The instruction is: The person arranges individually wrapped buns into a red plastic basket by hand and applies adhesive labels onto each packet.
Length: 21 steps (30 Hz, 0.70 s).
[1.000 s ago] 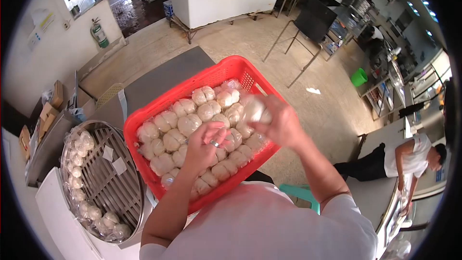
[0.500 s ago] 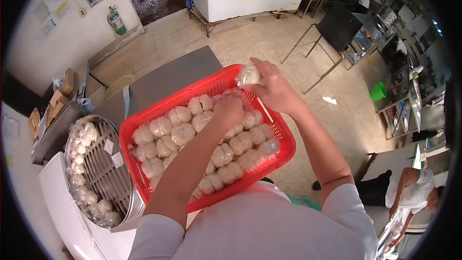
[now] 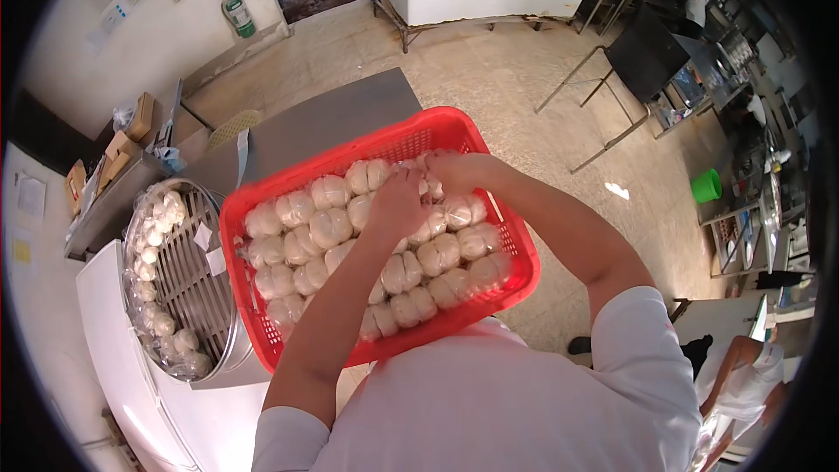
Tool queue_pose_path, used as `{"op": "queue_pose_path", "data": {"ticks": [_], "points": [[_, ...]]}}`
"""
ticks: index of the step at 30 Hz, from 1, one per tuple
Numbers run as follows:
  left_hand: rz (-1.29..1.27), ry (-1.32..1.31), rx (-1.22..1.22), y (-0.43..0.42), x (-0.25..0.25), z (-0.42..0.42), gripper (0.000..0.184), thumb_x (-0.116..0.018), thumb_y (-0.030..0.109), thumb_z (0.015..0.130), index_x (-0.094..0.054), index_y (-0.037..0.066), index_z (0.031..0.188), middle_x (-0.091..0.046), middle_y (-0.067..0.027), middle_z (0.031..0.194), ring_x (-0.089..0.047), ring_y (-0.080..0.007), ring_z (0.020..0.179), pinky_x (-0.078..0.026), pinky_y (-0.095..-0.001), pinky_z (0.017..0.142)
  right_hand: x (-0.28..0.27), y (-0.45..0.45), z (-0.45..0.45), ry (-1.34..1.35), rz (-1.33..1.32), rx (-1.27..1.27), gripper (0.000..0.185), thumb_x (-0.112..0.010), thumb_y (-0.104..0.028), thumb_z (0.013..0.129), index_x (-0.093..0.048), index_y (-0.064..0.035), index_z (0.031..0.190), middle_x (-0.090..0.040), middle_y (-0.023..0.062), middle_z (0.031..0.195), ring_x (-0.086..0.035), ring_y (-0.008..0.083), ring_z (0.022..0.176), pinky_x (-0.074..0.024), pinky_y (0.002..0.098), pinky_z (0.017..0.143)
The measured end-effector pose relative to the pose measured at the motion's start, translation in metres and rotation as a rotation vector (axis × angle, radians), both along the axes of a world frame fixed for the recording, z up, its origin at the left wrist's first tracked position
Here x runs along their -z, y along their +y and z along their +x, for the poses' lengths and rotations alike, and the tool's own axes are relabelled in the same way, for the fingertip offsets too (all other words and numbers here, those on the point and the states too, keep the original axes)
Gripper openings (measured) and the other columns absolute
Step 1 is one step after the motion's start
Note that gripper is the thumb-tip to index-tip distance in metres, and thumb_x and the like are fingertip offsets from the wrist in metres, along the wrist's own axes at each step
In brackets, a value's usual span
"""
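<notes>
A red plastic basket (image 3: 516,284) in front of my body holds rows of white buns (image 3: 329,225) in clear plastic bags. Near its far right corner my right hand (image 3: 458,173) is closed on a bag of buns (image 3: 428,182), now low among the others. My left hand (image 3: 402,203) reaches in beside it, fingers bent against the same bag. The two hands almost meet, and they partly hide the bag between them.
Left of the basket, a round slatted metal tray (image 3: 185,284) carries more bagged buns (image 3: 150,253) along its rim. A grey table (image 3: 350,114) lies beyond. Boxes (image 3: 140,118) stand at left. At right are a black stand (image 3: 645,52), a green bin (image 3: 706,184) and a co-worker (image 3: 743,376).
My right hand has brought the bag of buns down from the basket's rim into the far right corner. My left hand has drawn slightly back toward me. The view has shifted a little.
</notes>
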<state>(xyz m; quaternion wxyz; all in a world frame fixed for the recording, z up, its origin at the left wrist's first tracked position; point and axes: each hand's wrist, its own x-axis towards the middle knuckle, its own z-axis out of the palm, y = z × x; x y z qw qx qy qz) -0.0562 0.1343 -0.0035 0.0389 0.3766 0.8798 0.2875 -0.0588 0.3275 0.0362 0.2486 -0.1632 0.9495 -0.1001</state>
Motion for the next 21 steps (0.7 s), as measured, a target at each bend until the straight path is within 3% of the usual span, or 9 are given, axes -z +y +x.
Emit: {"op": "queue_pose_path", "data": {"ticks": [2,5,8,11,14,17,20,21], "points": [[0.0,-0.012,-0.013,-0.001,-0.002,0.002,0.044,-0.068,0.022,0.091,-0.059,0.0,0.129,-0.065,-0.02,0.124,-0.06,-0.0386,0.121,-0.05,-0.0471,0.105,-0.022,-0.003,-0.003,-0.113,0.048,-0.037,0.044,-0.066,-0.002,0.081,-0.059,0.0072,0.124,-0.063,0.0256,0.128,-0.063,0.0387,0.122,-0.0528,0.0456,0.1],[-0.014,-0.012,-0.018,-0.001,-0.005,0.005,0.044,-0.067,0.02,0.092,-0.058,0.0,0.129,-0.063,-0.0198,0.127,-0.059,-0.0389,0.122,-0.049,-0.0477,0.106,-0.057,-0.012,0.008,-0.07,0.073,-0.015,0.041,-0.064,0.002,0.08,-0.062,0.0042,0.121,-0.067,0.0236,0.122,-0.065,0.0394,0.116,-0.0542,0.0442,0.097],[-0.018,0.036,-0.047,0.001,-0.01,0.017,0.044,-0.066,0.019,0.093,-0.057,0.0,0.132,-0.061,-0.0214,0.133,-0.057,-0.0396,0.127,-0.048,-0.049,0.109,0.005,0.009,0.016,0.29,-0.266,-0.068,0.032,-0.064,-0.005,0.088,-0.068,0.0008,0.119,-0.071,0.0241,0.117,-0.068,0.0396,0.112,-0.0563,0.0471,0.094],[-0.05,0.132,-0.085,0.001,-0.025,0.039,0.047,-0.062,0.018,0.096,-0.055,-0.001,0.138,-0.057,-0.024,0.141,-0.053,-0.0404,0.134,-0.044,-0.0499,0.114,0.013,0.007,0.019,0.249,-0.137,0.043,0.029,-0.063,-0.004,0.087,-0.07,0.0003,0.115,-0.072,0.0231,0.114,-0.07,0.0393,0.11,-0.0572,0.0474,0.092],[-0.154,0.168,-0.108,-0.001,-0.012,0.052,0.052,-0.057,0.019,0.099,-0.05,-0.004,0.145,-0.051,-0.0258,0.15,-0.047,-0.0406,0.142,-0.04,-0.049,0.119,-0.023,-0.008,0.042,0.197,-0.056,0.146,0.025,-0.063,-0.004,0.087,-0.069,0.0002,0.112,-0.072,0.0225,0.115,-0.07,0.039,0.111,-0.0575,0.0474,0.092],[-0.226,0.155,-0.111,-0.008,-0.009,0.063,0.057,-0.054,0.021,0.101,-0.044,-0.007,0.149,-0.043,-0.0269,0.157,-0.041,-0.0404,0.148,-0.035,-0.0478,0.123,-0.005,0.0,0.036,0.108,0.085,0.046,0.029,-0.063,-0.004,0.088,-0.067,0.0002,0.116,-0.072,0.0222,0.115,-0.07,0.0389,0.11,-0.058,0.0477,0.091],[-0.233,0.119,-0.104,-0.01,-0.007,0.069,0.06,-0.053,0.023,0.103,-0.039,-0.008,0.153,-0.037,-0.0275,0.162,-0.035,-0.0401,0.152,-0.03,-0.0478,0.126,-0.069,-0.011,0.04,0.139,-0.013,0.031,0.03,-0.062,-0.005,0.09,-0.069,0.0003,0.118,-0.071,0.0248,0.118,-0.071,0.0391,0.109,-0.0588,0.0484,0.089],[-0.229,0.106,-0.105,-0.011,-0.006,0.069,0.062,-0.052,0.024,0.103,-0.037,-0.008,0.154,-0.036,-0.0277,0.163,-0.033,-0.0401,0.153,-0.029,-0.048,0.127,-0.062,-0.009,0.039,0.176,-0.055,0.019,0.027,-0.062,-0.007,0.091,-0.071,0.0008,0.116,-0.071,0.0262,0.117,-0.071,0.0397,0.109,-0.0586,0.0489,0.09]]}}
